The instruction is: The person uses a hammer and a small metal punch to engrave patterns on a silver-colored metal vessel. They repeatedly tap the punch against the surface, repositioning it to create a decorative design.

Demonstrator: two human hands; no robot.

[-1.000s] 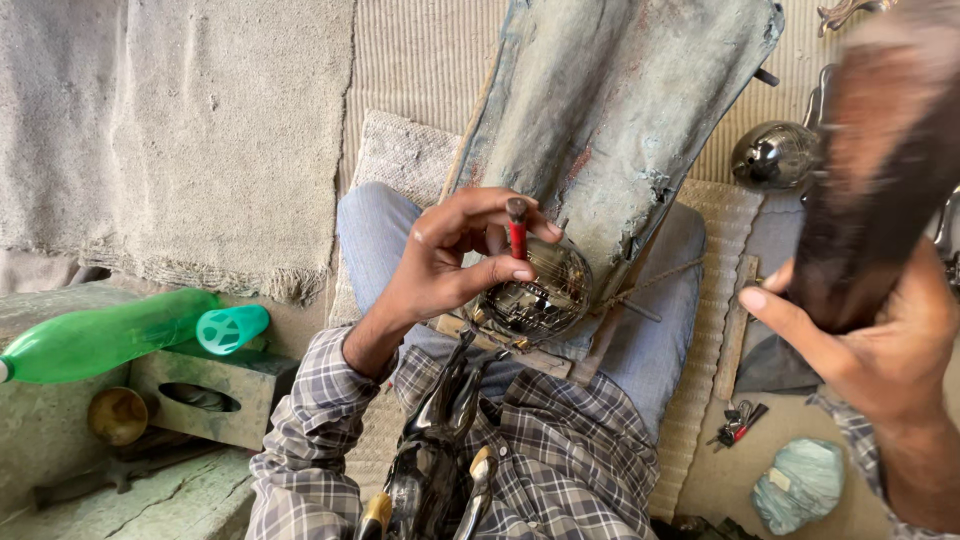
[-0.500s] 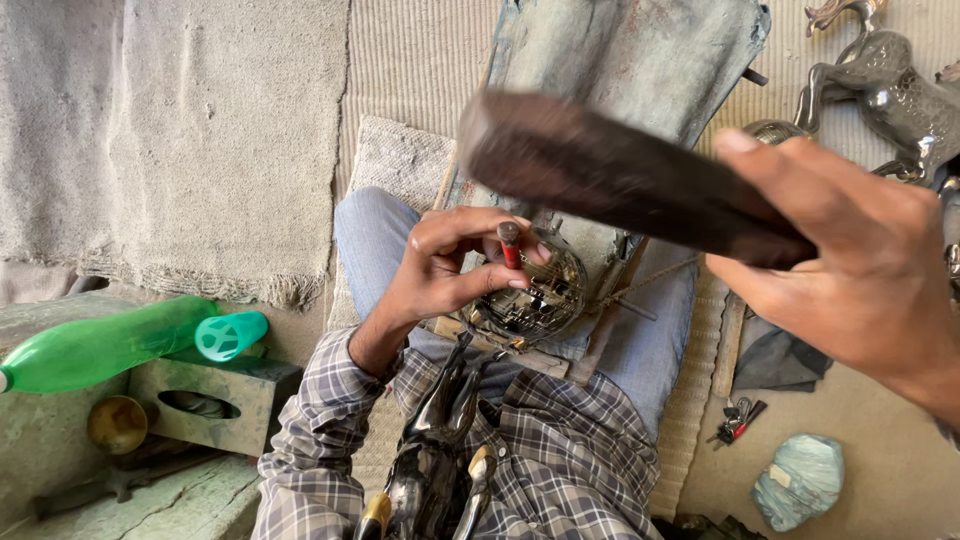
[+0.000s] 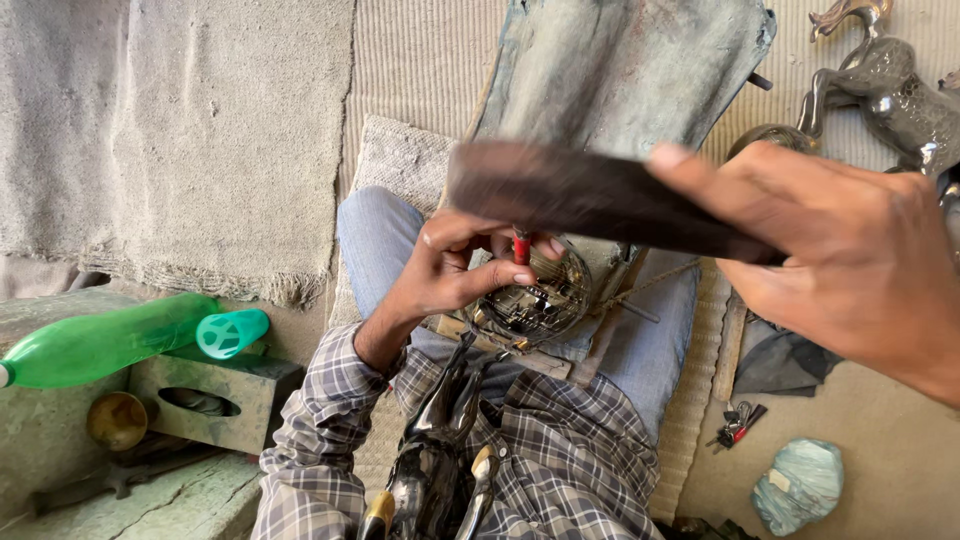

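Motion-blurred dark flat tool (image 3: 600,200) in right hand (image 3: 850,270), wrist cut off by the frame edge

A single camera, worn on the person's head, is looking steeply down over the chest and lap onto the floor (image 3: 900,480), which is filling the frame to every edge. It is sitting close to the work: the right hand (image 3: 850,260) is looming large and blurred near the lens at the right side, while the left hand (image 3: 450,270) is lying sharper and lower, over the lap at mid-frame. No second view is sharing the scene.
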